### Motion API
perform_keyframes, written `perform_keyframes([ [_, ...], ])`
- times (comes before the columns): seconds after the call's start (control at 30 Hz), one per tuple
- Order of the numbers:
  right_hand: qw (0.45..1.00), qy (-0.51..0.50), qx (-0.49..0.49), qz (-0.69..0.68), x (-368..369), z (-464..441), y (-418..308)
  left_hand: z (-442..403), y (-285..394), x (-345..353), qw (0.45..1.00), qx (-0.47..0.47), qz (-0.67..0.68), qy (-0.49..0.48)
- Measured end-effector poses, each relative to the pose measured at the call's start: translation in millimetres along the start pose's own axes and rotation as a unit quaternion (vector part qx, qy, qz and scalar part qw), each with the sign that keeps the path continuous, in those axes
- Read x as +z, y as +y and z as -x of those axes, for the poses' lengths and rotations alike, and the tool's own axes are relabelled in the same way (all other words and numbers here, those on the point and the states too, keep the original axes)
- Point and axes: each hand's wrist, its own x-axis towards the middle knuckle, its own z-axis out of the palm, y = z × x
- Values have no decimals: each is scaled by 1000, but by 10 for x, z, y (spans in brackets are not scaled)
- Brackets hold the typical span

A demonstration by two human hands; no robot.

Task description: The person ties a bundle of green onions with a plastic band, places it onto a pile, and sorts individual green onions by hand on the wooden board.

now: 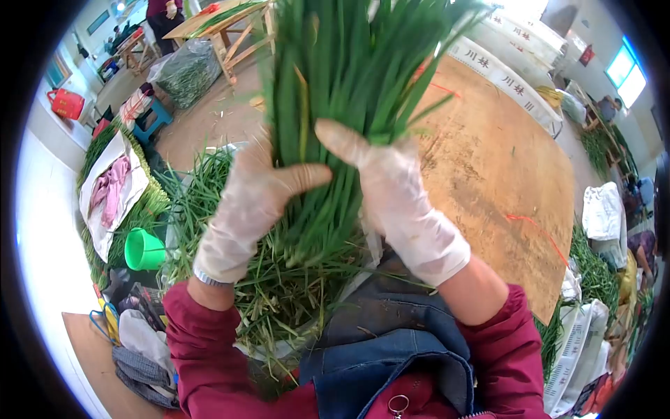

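Left grip and right grip both closed around one bunch of long green leaves, a thumb across the front from each side; fingers behind mostly hidden. Bunch is upright in front of me, lower ends over the loose greens; can't tell if they touch. Counter is off to my right. My take: even, moderate squeeze. Too tight likely bruises leaves, too loose and the core slides out. Gloves may slip on smooth leaves. Lower ends look uneven, so I'd level them with light taps, no yanking. Tops splay right; I'd gather strays inward. Yellowish leaf at the front, worth pulling from within thumb reach.
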Motion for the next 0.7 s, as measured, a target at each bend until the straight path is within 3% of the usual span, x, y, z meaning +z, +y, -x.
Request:
perform_keyframes([
  [0.03, 999, -22, -11, 21, 104, -56, -86, -43, 29, -67, 996, 80, -24, 11],
  [0.13, 993, -81, -38, 76, 313, -151, -169, -43, 190, -210, 995, 94, 13, 23],
  [0.23, 978, -124, -87, 145, 307, -274, 35, -61, 104, -363, 973, 172, -144, 53],
  [0.27, 980, -118, -65, 149, 276, -274, 126, -62, 17, -371, 974, 167, -128, 82],
  [0.33, 981, -115, -44, 151, 180, -308, 340, -61, -157, -481, 996, 19, -72, 56],
  [0.37, 971, -117, -17, 206, 129, -339, 395, -107, -250, -494, 993, 75, -72, 52],
  [0.4, 974, -124, 1, 190, 98, -357, 458, -121, -328, -529, 999, 8, -21, 44],
  [0.5, 974, -128, 18, 187, 127, -438, 399, -187, -379, -546, 998, 3, -11, 61],
  [0.7, 974, -155, 27, 163, 202, -508, 226, -338, -468, -385, 992, 96, -17, 78],
])
